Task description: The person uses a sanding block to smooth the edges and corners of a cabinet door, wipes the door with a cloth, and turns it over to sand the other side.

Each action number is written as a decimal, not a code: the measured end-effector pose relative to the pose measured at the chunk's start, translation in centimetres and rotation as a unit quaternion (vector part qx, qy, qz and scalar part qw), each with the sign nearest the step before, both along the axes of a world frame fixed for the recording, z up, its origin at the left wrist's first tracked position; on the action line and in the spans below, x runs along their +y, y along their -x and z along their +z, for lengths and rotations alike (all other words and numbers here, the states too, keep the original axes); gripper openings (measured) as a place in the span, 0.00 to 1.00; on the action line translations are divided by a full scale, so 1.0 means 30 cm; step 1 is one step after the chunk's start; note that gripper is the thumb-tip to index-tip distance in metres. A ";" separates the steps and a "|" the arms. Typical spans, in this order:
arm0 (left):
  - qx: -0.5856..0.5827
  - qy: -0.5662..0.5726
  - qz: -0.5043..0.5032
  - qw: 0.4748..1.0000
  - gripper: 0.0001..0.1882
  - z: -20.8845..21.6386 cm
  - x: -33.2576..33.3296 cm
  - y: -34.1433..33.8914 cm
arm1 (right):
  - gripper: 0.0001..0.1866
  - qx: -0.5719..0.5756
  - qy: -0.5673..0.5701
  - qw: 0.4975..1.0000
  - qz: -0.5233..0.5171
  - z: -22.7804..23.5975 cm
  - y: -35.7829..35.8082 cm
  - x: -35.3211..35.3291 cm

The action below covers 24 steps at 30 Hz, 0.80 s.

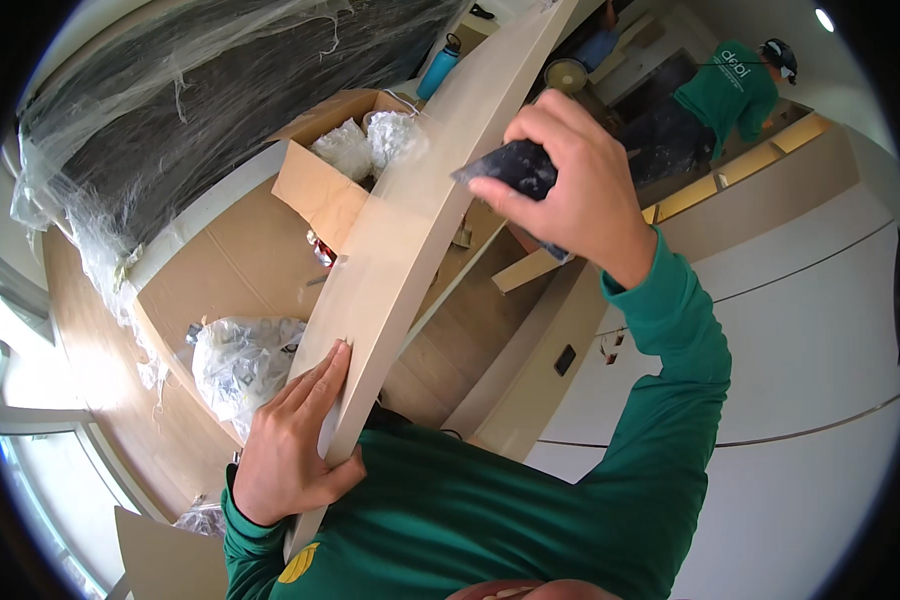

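Note:
A long pale wooden board [410, 180] runs slantwise from close to my body up to the top of the picture. My left hand [295, 440] grips its near end, fingers along the broad face and thumb against the narrow edge. Pinched in my closed right hand [580, 180] is a dark grey rag [515, 170] with whitish marks. One pointed corner of it reaches the board's right edge; whether it presses there I cannot tell. My right palm hides part of the rag.
An open cardboard box [320, 195] with plastic wrap stands left of the board, near a blue bottle [440, 68]. A clear plastic bag [245, 370] lies on cardboard. Plastic sheeting [240, 80] covers something dark. White panels [770, 340] lie right. A co-worker [725, 95] bends over a wooden frame.

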<state>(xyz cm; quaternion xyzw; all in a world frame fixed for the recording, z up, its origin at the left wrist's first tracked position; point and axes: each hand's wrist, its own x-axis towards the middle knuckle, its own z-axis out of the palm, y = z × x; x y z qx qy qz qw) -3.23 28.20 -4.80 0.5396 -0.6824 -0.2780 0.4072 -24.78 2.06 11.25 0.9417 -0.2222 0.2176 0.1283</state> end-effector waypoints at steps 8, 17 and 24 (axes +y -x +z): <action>-0.009 0.006 0.005 1.000 0.53 -0.005 0.007 0.016 | 0.21 -0.018 0.030 0.999 -0.001 -0.018 0.003 0.059; 0.017 -0.013 0.003 1.000 0.53 -0.001 -0.008 -0.024 | 0.20 -0.242 -0.165 0.956 0.020 -0.187 0.125 0.015; 0.048 -0.048 -0.014 0.998 0.53 -0.002 -0.008 -0.128 | 0.10 -0.489 -0.572 0.620 -0.223 -1.506 0.366 -0.472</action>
